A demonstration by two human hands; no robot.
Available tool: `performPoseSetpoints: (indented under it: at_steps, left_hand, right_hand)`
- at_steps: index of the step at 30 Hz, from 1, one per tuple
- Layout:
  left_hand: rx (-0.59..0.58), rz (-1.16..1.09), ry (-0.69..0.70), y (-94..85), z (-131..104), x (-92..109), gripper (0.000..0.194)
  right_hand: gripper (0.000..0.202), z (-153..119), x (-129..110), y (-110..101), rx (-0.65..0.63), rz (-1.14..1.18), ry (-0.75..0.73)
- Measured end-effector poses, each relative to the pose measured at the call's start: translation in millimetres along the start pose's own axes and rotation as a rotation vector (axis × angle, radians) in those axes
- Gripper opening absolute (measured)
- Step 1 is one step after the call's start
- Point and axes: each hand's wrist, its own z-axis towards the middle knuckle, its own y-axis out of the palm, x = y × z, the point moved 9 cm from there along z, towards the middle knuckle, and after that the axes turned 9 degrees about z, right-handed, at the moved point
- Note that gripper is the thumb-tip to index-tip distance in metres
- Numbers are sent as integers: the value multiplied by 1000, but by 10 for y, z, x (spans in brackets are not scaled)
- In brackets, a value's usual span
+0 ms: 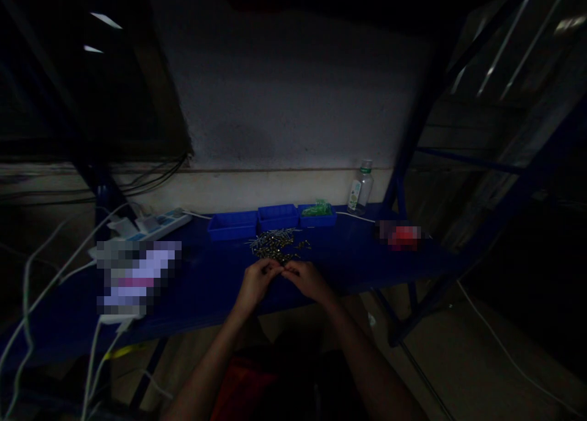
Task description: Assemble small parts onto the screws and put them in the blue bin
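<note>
My left hand (257,279) and my right hand (306,278) meet fingertip to fingertip over the front part of the blue table (211,286). Both are closed in a pinch, and whatever sits between the fingertips is too small and dark to name. Just beyond them lies a loose pile of small metal pieces (270,243), brassy and silvery, some long and thin like screws or pins. A few similar pieces (302,245) lie apart at the pile's right.
Behind the pile stand a blue tray (233,226), a second blue tray (277,218) and a third blue tray (317,221) holding green plastic (317,208). A clear bottle (361,190) stands back right. At left are a power strip (160,226), white cables and a blurred-out object (142,277).
</note>
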Motion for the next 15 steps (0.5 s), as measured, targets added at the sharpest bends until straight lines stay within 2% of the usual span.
performPoseSetpoints:
  at_steps: [7, 15]
  left_hand:
    - [-125, -25, 16, 86, -19, 38, 27]
    - [-114, -139, 13, 17, -31, 97, 25]
  right_hand:
    - [16, -2, 30, -103, 87, 77, 21]
    - [15, 15, 53, -81, 75, 113, 39]
